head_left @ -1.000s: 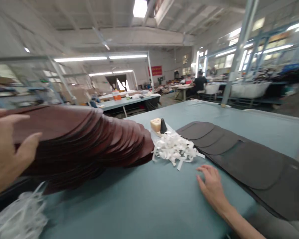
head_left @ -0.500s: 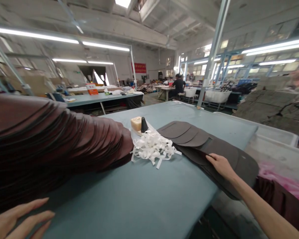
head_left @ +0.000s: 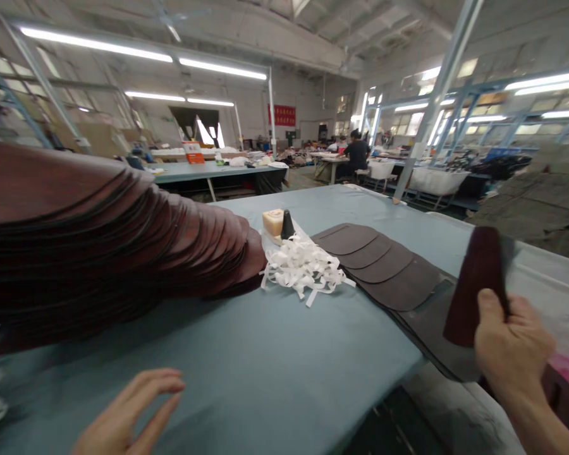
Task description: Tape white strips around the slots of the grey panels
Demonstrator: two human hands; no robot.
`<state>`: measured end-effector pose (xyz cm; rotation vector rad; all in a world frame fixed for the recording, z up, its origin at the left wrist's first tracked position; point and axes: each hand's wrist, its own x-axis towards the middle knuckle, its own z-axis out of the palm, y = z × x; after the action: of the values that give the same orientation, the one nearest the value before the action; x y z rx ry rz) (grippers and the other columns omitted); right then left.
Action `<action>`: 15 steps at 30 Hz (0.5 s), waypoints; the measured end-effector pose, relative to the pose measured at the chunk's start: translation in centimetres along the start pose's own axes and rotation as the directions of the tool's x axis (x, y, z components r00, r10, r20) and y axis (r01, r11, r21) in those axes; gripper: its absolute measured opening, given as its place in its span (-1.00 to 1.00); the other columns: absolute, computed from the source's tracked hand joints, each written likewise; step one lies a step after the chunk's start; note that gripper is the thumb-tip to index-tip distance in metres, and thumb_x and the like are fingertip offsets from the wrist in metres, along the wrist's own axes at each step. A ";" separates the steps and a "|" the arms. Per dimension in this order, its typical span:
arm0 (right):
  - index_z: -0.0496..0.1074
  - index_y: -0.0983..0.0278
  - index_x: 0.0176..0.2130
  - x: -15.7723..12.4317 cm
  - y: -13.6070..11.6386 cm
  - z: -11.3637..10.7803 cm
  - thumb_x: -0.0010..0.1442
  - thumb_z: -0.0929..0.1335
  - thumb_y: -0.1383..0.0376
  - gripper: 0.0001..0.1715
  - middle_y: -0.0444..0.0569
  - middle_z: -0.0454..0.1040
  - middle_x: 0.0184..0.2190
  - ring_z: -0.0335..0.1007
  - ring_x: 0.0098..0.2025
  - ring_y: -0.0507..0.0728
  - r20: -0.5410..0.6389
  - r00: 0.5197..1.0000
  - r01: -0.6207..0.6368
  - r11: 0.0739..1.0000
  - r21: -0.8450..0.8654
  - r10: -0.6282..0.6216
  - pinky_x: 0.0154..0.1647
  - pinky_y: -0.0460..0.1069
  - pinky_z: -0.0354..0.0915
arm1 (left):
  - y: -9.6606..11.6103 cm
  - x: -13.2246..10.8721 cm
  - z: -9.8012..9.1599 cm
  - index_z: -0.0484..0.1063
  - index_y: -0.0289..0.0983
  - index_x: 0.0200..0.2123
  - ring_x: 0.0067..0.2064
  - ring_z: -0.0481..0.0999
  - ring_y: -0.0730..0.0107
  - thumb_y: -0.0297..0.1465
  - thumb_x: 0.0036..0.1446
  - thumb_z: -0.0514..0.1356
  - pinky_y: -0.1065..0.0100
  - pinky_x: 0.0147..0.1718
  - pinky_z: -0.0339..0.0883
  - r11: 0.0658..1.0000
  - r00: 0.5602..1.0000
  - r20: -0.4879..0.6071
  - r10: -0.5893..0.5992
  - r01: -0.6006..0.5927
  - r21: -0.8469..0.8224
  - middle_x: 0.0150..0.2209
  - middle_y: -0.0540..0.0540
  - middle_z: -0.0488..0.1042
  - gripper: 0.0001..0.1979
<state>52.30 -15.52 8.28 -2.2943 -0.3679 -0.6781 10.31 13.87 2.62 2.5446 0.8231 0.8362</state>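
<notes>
Now holding a dark maroon, bent, leather-like panel up at the right, over the near end of an overlapping row of flat, dark grey, rounded panels; half a second ago only touching that row's edge, so apparently done with lifting. Gripping it low in the right hand, with thumb across the maroon face and forearm angled up from the lower right. Carrying nothing in the left hand, with fingers loosely curved over the blue-green tabletop, farther in from the left edge than before.

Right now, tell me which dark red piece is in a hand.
The dark red piece gripped in the right hand, by the dark grey row; those in the large pile at left lie overlapped, with no hand on them.
</notes>
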 end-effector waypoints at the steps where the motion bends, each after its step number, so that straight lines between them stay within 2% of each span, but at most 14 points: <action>1: 0.39 0.27 -0.12 -2.8 -2.0 0.3 0.23 0.12 -0.12 -0.40 0.12 0.47 -0.33 0.35 -0.32 0.20 0.038 0.999 0.011 0.997 0.077 -0.014 -0.30 0.09 0.24 | 1.0 -0.6 1.0 0.46 0.04 -0.27 -0.18 0.55 0.21 -0.09 0.10 0.13 0.22 -0.19 0.49 0.996 0.995 0.089 -0.052 0.058 -0.071 -0.22 0.06 0.55 -0.81; 2: 0.42 0.22 -0.20 -6.0 -4.1 0.7 0.20 0.21 -0.09 -0.51 0.06 0.49 -0.34 0.38 -0.34 0.17 0.130 0.988 0.057 0.983 0.176 -0.080 -0.30 0.05 0.27 | 2.2 -1.2 2.1 0.46 0.00 -0.20 -0.14 0.54 0.20 -0.12 0.09 0.16 0.25 -0.16 0.47 0.977 0.970 0.223 -0.100 0.139 -0.165 -0.16 -0.01 0.54 -0.77; 3: 0.43 0.21 -0.23 -9.5 -6.3 1.1 0.20 0.24 -0.04 -0.58 0.03 0.50 -0.34 0.40 -0.34 0.15 0.247 0.944 0.136 0.941 0.308 -0.217 -0.30 0.01 0.30 | 3.5 -1.7 3.2 0.44 -0.04 -0.09 -0.10 0.54 0.20 -0.14 0.10 0.17 0.26 -0.13 0.46 0.938 0.933 0.337 -0.122 0.220 -0.269 -0.10 -0.07 0.53 -0.70; 4: 0.44 0.21 -0.24 -13.1 -8.4 1.6 0.22 0.24 0.02 -0.63 0.01 0.51 -0.33 0.42 -0.33 0.12 0.326 0.874 0.190 0.871 0.452 -0.360 -0.31 -0.02 0.32 | 4.8 -2.1 4.2 0.36 -0.09 0.04 -0.04 0.51 0.18 -0.13 0.11 0.16 0.24 -0.07 0.43 0.874 0.895 0.427 -0.129 0.305 -0.377 -0.02 -0.14 0.50 -0.58; 5: 0.44 0.20 -0.21 -16.6 -10.3 2.0 0.27 0.20 0.09 -0.67 -0.01 0.52 -0.32 0.43 -0.33 0.09 0.424 0.769 0.186 0.801 0.568 -0.479 -0.31 -0.06 0.34 | 5.9 -2.4 5.1 0.29 -0.13 0.12 -0.01 0.50 0.16 -0.11 0.11 0.15 0.22 -0.05 0.42 0.794 0.876 0.462 -0.139 0.377 -0.477 0.02 -0.18 0.47 -0.48; 7: 0.44 0.17 -0.24 -22.2 -13.0 2.7 0.29 0.19 0.13 -0.69 -0.08 0.52 -0.35 0.44 -0.34 0.05 0.504 0.487 0.166 0.642 0.749 -0.714 -0.33 -0.10 0.36 | 6.9 -2.7 5.9 0.26 -0.21 0.15 0.01 0.48 0.14 -0.10 0.12 0.14 0.18 0.00 0.38 0.643 0.844 0.465 -0.268 0.516 -0.566 0.04 -0.21 0.46 -0.43; 8: 0.45 0.15 -0.25 -24.0 -13.7 3.0 0.27 0.22 0.12 -0.73 -0.10 0.52 -0.33 0.44 -0.31 0.04 0.470 0.349 0.158 0.545 0.823 -0.811 -0.32 -0.12 0.36 | 6.7 -2.9 5.8 0.31 -0.25 0.11 0.01 0.48 0.12 -0.11 0.10 0.16 0.16 0.01 0.37 0.582 0.814 0.452 -0.365 0.579 -0.572 0.02 -0.21 0.47 -0.44; 9: 0.45 0.15 -0.28 -25.0 -13.9 3.3 0.25 0.25 0.12 -0.75 -0.10 0.52 -0.30 0.44 -0.27 0.04 0.436 0.258 0.141 0.480 0.866 -0.862 -0.27 -0.12 0.37 | 6.2 -3.2 5.5 0.36 -0.29 0.06 -0.01 0.49 0.09 -0.13 0.06 0.21 0.15 0.00 0.37 0.524 0.768 0.441 -0.465 0.640 -0.563 -0.01 -0.21 0.50 -0.46; 10: 0.45 0.16 -0.29 -25.2 -13.7 3.8 0.23 0.28 0.13 -0.78 -0.09 0.51 -0.25 0.43 -0.21 0.05 0.428 0.232 0.151 0.467 0.872 -0.874 -0.20 -0.09 0.37 | 5.4 -3.6 4.9 0.40 -0.32 0.00 -0.03 0.50 0.06 -0.14 0.01 0.25 0.14 -0.02 0.38 0.464 0.716 0.435 -0.546 0.691 -0.554 -0.05 -0.21 0.52 -0.47; 11: 0.45 0.18 -0.29 -24.7 -13.2 4.5 0.22 0.29 0.15 -0.80 -0.05 0.50 -0.21 0.41 -0.15 0.08 0.440 0.265 0.192 0.495 0.848 -0.858 -0.12 -0.04 0.36 | 4.4 -4.1 4.2 0.43 -0.35 -0.04 -0.04 0.51 0.03 -0.16 -0.04 0.29 0.14 -0.06 0.40 0.402 0.668 0.437 -0.603 0.727 -0.557 -0.08 -0.22 0.54 -0.47; 12: 0.45 0.20 -0.28 -23.7 -12.5 5.3 0.23 0.29 0.18 -0.82 0.00 0.47 -0.16 0.38 -0.08 0.13 0.490 0.355 0.254 0.587 0.769 -0.796 -0.05 0.03 0.33 | 3.5 -4.7 3.4 0.44 -0.35 -0.06 -0.06 0.51 0.01 -0.17 -0.07 0.31 0.15 -0.10 0.42 0.339 0.629 0.447 -0.636 0.748 -0.571 -0.11 -0.22 0.55 -0.47; 13: 0.44 0.22 -0.23 -22.5 -11.6 6.4 0.22 0.29 0.19 -0.81 0.06 0.45 -0.13 0.34 -0.04 0.19 0.487 0.473 0.352 0.664 0.659 -0.734 -0.02 0.13 0.31 | 2.8 -5.3 2.6 0.43 -0.35 -0.05 -0.06 0.52 0.02 -0.18 -0.07 0.32 0.16 -0.12 0.43 0.277 0.601 0.461 -0.654 0.756 -0.593 -0.11 -0.22 0.55 -0.46; 14: 0.43 0.25 -0.15 -21.3 -10.7 7.6 0.19 0.32 0.16 -0.73 0.13 0.42 -0.10 0.30 -0.02 0.27 0.464 0.570 0.443 0.729 0.521 -0.678 -0.04 0.22 0.29 | 2.3 -5.8 1.8 0.42 -0.33 -0.02 -0.06 0.52 0.03 -0.19 -0.05 0.32 0.16 -0.12 0.44 0.220 0.577 0.477 -0.663 0.759 -0.612 -0.11 -0.21 0.55 -0.46; 15: 0.41 0.28 -0.09 -20.3 -9.8 8.7 0.14 0.36 0.10 -0.59 0.18 0.39 -0.06 0.27 0.00 0.35 0.455 0.608 0.509 0.759 0.406 -0.651 -0.09 0.28 0.29 | 2.1 -6.1 1.2 0.39 -0.31 0.01 -0.07 0.53 0.06 -0.20 -0.04 0.32 0.16 -0.12 0.43 0.169 0.558 0.493 -0.668 0.758 -0.630 -0.10 -0.21 0.55 -0.46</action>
<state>34.54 -3.84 -3.16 -2.0761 -1.4736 -0.1753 7.94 8.35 0.08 1.0947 1.1231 0.5128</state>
